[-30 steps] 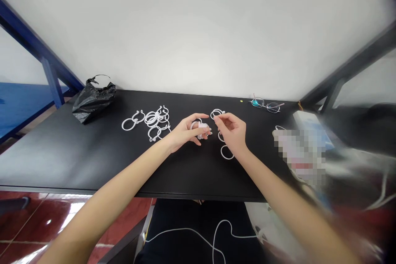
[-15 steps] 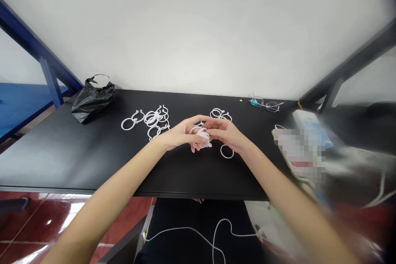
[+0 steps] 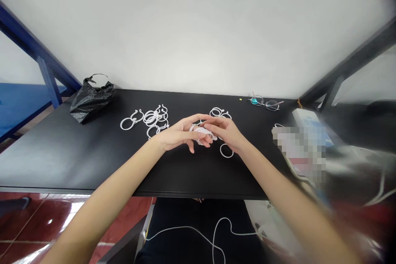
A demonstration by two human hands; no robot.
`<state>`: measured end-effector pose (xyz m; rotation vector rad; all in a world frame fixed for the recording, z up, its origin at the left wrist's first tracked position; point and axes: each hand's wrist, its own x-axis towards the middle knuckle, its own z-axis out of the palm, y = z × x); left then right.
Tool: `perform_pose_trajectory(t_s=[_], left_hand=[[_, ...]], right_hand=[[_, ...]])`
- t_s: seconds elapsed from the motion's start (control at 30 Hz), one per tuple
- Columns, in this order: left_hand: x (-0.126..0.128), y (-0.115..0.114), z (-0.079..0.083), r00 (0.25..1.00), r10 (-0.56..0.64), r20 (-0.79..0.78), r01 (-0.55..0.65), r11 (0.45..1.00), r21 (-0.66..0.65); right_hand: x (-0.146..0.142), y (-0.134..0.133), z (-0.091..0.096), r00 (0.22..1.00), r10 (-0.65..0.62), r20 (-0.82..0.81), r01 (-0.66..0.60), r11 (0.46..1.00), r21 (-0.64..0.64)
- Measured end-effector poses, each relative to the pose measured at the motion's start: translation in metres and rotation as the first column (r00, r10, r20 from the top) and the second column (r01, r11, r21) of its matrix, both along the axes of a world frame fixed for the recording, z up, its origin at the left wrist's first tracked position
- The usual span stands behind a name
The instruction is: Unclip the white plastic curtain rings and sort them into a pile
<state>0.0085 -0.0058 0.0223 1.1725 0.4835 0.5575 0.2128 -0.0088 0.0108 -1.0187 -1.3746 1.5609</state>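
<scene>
The two hands, left and right, are meeting over the middle of the black table. The left is clasping a bundle of white rings, its thumb pressing along them; the right is bringing its fingertips against the bundle, though whether they are gripping it cannot be told.

Taking that bundle as the dial's centre, a tangle of loose white rings is lying at nine to ten o'clock, a smaller group of rings at one o'clock, and a lone ring near the right hand at four. A crumpled black plastic bag is sitting farther out, toward ten. Wire-rimmed glasses are resting at two, lenses near the wall. At three, a white box is showing pale blue printing, too blurred to read; just below it, a pixelated patch is hiding any lettering. A white cable is trailing across the lap at six.
</scene>
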Motion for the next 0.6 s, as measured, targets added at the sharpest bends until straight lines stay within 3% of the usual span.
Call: perform_pose_trajectory(t_s=[0.2, 0.27, 0.4, 0.6], left_hand=[[0.005, 0.005, -0.008, 0.962, 0.105, 0.252, -0.067, 0.986, -0.155], [0.007, 0.007, -0.01, 0.938, 0.172, 0.302, -0.109, 0.971, -0.214], [0.01, 0.006, -0.012, 0.932, 0.205, 0.3, -0.124, 0.955, -0.268], [0.014, 0.006, -0.013, 0.941, 0.254, 0.224, -0.206, 0.954, -0.22]], right_hand=[[0.002, 0.006, -0.003, 0.951, -0.306, -0.041, 0.305, 0.952, -0.02], [0.003, 0.006, -0.003, 0.962, -0.271, -0.032, 0.271, 0.963, -0.011], [-0.001, 0.002, -0.001, 0.997, -0.062, -0.037, 0.062, 0.998, -0.017], [-0.005, -0.002, -0.002, 0.997, -0.067, 0.046, 0.065, 0.997, 0.039]])
